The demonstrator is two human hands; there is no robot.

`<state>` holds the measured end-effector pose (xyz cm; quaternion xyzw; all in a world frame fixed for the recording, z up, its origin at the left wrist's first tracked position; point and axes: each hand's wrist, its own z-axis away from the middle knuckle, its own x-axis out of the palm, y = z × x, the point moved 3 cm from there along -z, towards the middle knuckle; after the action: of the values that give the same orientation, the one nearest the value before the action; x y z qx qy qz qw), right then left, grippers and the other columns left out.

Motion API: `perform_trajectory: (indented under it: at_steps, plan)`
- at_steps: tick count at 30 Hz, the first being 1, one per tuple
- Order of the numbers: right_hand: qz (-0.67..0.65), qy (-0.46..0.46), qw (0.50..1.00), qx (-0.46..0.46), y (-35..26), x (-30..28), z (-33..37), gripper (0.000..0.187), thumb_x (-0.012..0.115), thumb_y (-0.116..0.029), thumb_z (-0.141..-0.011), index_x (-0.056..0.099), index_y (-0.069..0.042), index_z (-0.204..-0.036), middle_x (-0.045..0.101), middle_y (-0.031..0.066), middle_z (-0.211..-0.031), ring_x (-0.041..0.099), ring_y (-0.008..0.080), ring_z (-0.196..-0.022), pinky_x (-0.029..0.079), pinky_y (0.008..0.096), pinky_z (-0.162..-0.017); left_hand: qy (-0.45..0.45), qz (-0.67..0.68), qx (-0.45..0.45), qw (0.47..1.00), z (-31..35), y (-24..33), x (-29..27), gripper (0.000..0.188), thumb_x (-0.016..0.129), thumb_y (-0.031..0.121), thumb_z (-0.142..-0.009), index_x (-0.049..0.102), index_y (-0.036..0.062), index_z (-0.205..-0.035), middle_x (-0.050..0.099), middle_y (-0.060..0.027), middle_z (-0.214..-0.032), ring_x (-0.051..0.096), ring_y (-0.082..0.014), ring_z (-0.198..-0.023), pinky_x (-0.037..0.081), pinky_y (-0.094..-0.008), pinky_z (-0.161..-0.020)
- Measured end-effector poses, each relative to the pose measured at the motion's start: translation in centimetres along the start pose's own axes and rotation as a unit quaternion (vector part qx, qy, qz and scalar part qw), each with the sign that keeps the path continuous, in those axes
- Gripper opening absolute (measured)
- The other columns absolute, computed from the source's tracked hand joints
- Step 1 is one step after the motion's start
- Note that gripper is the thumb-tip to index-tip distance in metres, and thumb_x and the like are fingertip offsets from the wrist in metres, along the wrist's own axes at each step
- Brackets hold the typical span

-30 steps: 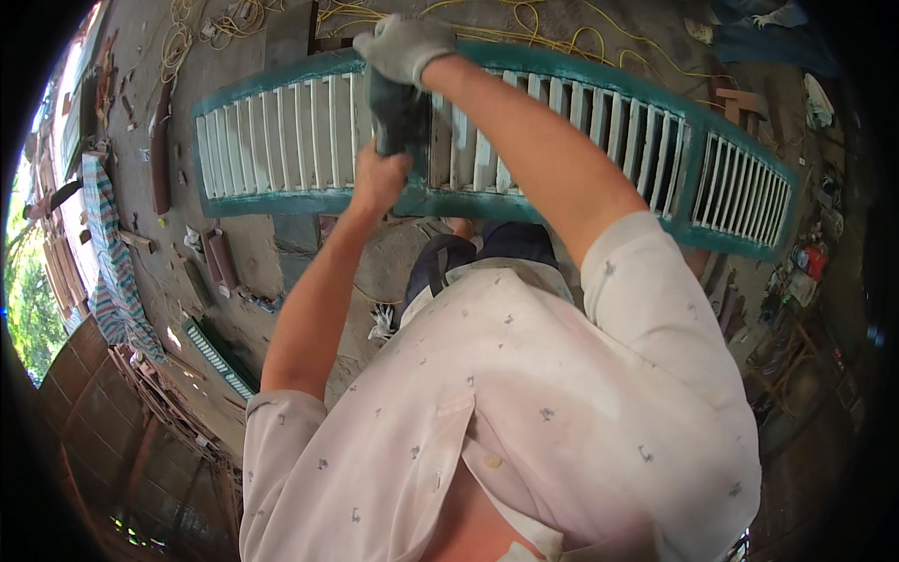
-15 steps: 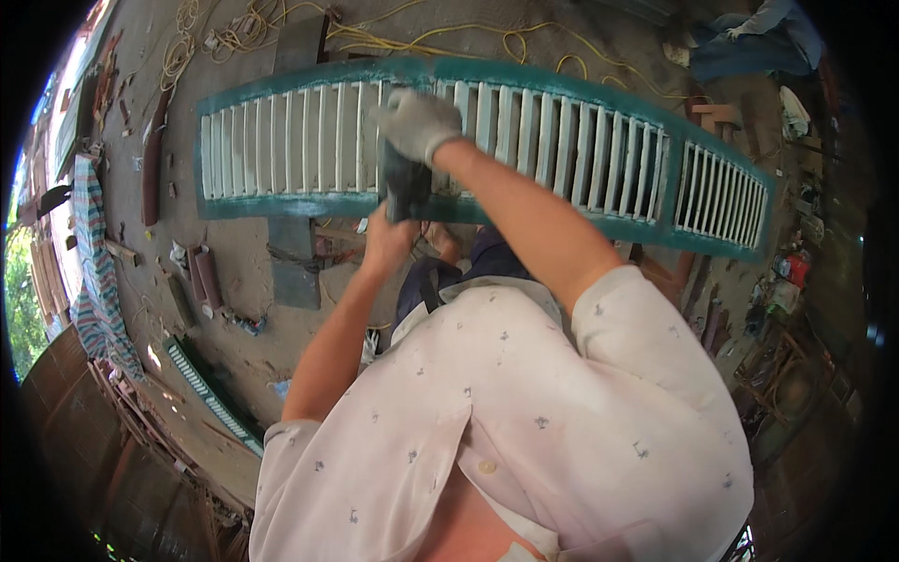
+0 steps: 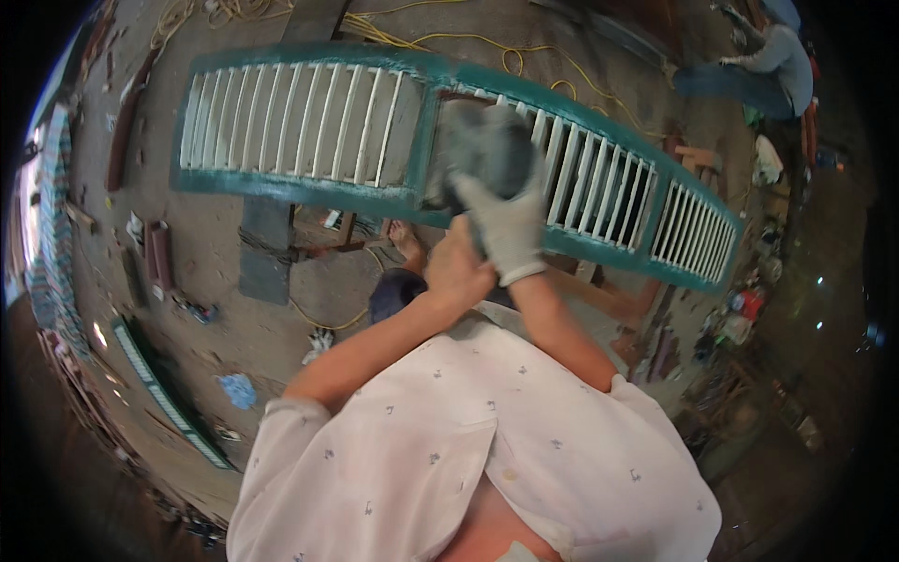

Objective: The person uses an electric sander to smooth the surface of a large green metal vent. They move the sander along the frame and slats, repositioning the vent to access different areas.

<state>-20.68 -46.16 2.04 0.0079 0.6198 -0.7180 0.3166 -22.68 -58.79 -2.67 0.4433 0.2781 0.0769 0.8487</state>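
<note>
A long green louvred shutter panel [image 3: 292,189] with pale slats lies across in front of me. Blurred by motion, a dark power sander [image 3: 487,145] rests over the slats just right of the panel's green cross rail. My left hand [image 3: 459,270] is bare and wraps the sander's rear handle at the near edge of the panel. My right hand [image 3: 506,220], in a pale work glove, is closed on the sander's body, beside and slightly beyond the left one. The tool's underside is hidden.
Yellow cable [image 3: 449,37] runs over the floor beyond the panel. A co-worker [image 3: 777,70] sits at the far right. A second green louvred panel [image 3: 169,398] lies at the left near a blue cloth [image 3: 237,391]. A dark board [image 3: 265,267] is under the panel.
The sander and both hands have moved right along the panel, past the cross rail. My right hand has come nearer to me on the tool. The whole view has shifted slightly.
</note>
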Motion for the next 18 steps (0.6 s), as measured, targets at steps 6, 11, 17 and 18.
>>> perform_trajectory:
  at_steps: [6, 11, 17, 18]
  plan:
    - [-0.103, -0.131, 0.986, -0.013, -1.7, -9.7, -7.5, 0.063, 0.091, -0.01, -0.086, 0.065, 0.001, -0.142, 0.075, 0.0084, -0.129, 0.073, 0.0176, -0.11, 0.059, 0.033, -0.1, -0.062, 0.044, 0.252, 0.965, -1.9, 7.2, 2.9, 0.057, 0.08, 0.035, -0.092, 0.057, -0.0014, -0.13, 0.07, -0.0284, -0.105, 0.071, -0.0487, -0.099, 0.058, -0.0549, -0.086]
    - [-0.087, -0.13, 0.987, -0.018, -0.2, -13.4, -10.8, 0.066, 0.091, -0.009, -0.086, 0.063, 0.001, -0.145, 0.073, 0.0079, -0.132, 0.072, 0.0171, -0.111, 0.057, 0.0328, -0.103, 0.096, -0.119, 0.277, 0.949, -7.1, -1.8, -2.9, 0.048, 0.07, 0.005, -0.087, 0.068, 0.0065, -0.134, 0.069, -0.0188, -0.129, 0.068, -0.0388, -0.118, 0.054, -0.0503, -0.104]
    - [0.077, -0.161, 0.973, -0.145, 0.3, -13.8, -17.2, 0.079, 0.093, -0.012, -0.08, 0.06, -0.002, -0.151, 0.073, 0.0102, -0.136, 0.069, 0.0226, -0.127, 0.054, 0.0385, -0.112, 0.085, -0.382, 0.175, 0.904, -12.4, -9.6, -5.7, 0.067, 0.064, 0.025, -0.105, 0.047, 0.0357, -0.169, 0.026, 0.0024, -0.184, 0.014, -0.0317, -0.172, 0.003, -0.0761, -0.131]
    - [0.105, -0.17, 0.966, -0.163, 0.2, -13.9, -18.3, 0.082, 0.093, -0.013, -0.078, 0.059, -0.003, -0.152, 0.073, 0.0114, -0.137, 0.069, 0.0242, -0.13, 0.053, 0.0396, -0.113, 0.085, -0.372, 0.178, 0.907, -12.8, -9.2, -5.6, 0.066, 0.064, 0.027, -0.106, 0.046, 0.0389, -0.169, 0.024, 0.0027, -0.185, 0.013, -0.0316, -0.172, 0.001, -0.0771, -0.13]
